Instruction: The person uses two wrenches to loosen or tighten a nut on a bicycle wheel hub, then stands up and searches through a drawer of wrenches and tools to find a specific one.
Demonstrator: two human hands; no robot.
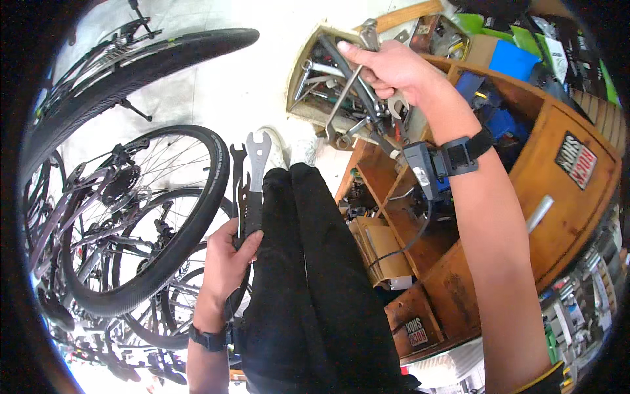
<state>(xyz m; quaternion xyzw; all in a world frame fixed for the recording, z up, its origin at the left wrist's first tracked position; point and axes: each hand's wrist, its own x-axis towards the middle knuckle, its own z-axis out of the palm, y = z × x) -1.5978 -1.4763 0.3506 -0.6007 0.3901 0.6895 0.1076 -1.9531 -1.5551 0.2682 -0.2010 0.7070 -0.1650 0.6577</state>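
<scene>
My left hand is closed around the handles of several wrenches, heads pointing up beside my black trousers. Among them are a flat silver open-end wrench with a dark grip and a slim black wrench. Over a pale tool bin, my right hand grips a bundle of tools. A bent silver wrench and a long black bar cross under its fingers, and an open-end wrench head shows below the palm. Several combination wrenches lie in the bin. The fingers partly hide what they hold.
Bicycles with black tyres crowd the left side. At right stands a wooden cabinet with open compartments, holding a brown cardboard box and blue items. A blue box sits on top. A cable hangs from my right wrist device.
</scene>
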